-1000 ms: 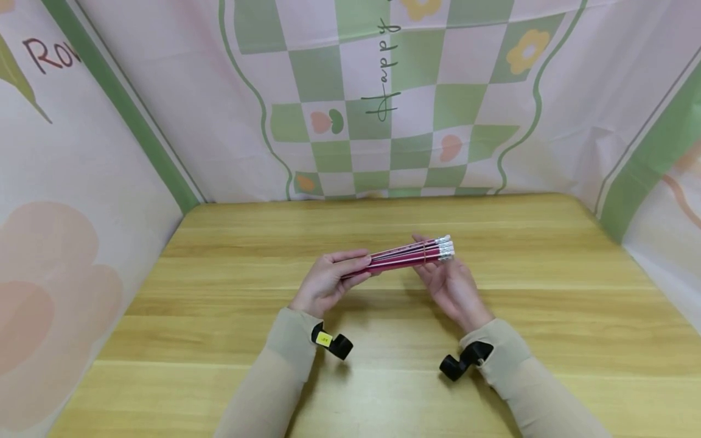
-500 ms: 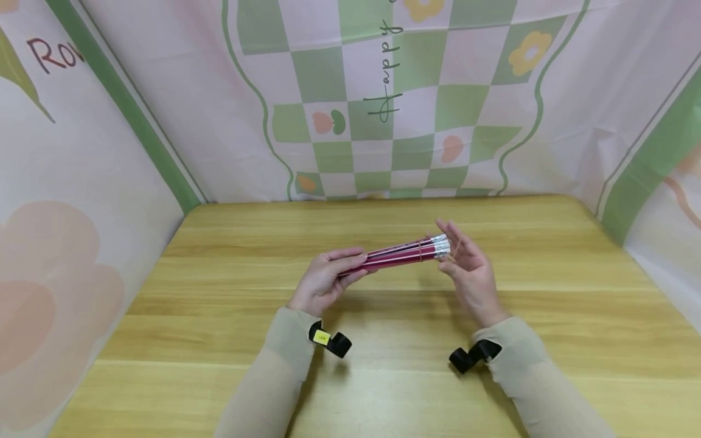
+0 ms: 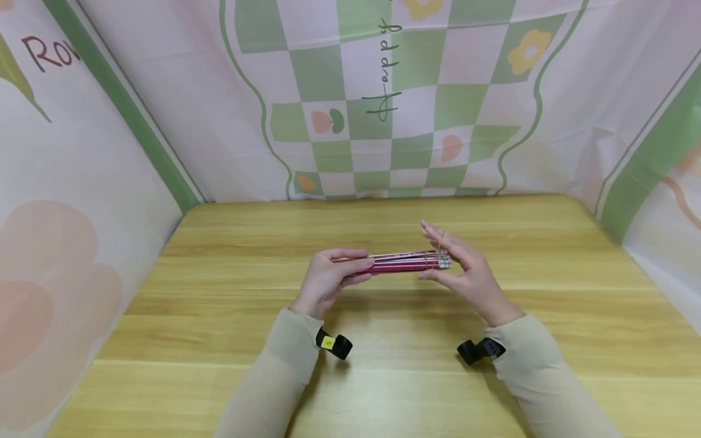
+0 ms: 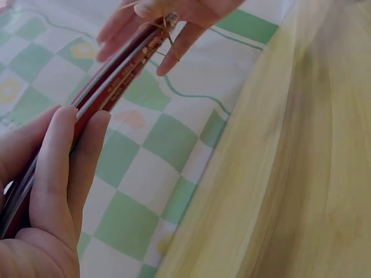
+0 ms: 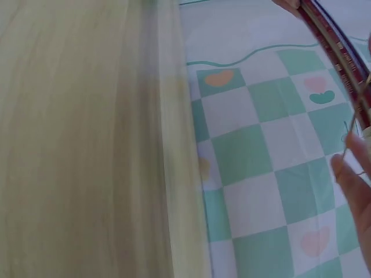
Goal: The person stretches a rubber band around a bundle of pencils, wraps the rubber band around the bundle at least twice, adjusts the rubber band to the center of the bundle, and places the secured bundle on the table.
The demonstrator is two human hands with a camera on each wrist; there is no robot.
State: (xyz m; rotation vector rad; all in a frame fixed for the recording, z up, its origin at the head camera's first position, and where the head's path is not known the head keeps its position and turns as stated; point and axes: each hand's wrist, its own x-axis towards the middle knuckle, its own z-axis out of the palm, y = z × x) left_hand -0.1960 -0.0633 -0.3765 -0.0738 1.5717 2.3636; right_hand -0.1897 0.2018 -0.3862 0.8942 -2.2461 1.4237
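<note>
A bundle of dark red striped pencils (image 3: 402, 263) is held above the table, white eraser ends towards the right. My left hand (image 3: 328, 277) grips the other end of the pencils between thumb and fingers. At the eraser end my right hand (image 3: 473, 277) has its thumb and fingers spread around the bundle. A thin tan rubber band (image 5: 355, 124) is stretched over the right fingers and reaches the pencils. In the left wrist view the band crosses near the eraser end, around the pencils; how many loops it makes I cannot tell.
A wooden table (image 3: 383, 377) lies beneath both hands. Behind it hangs a green-and-white checked cloth (image 3: 364, 85), with printed cloth at both sides. Each wrist carries a black camera mount (image 3: 342, 347).
My right hand has moved from below the eraser end, out past it, and back around it with fingers spread, stretching the band. The bundle has levelled slightly; my left hand keeps its grip.
</note>
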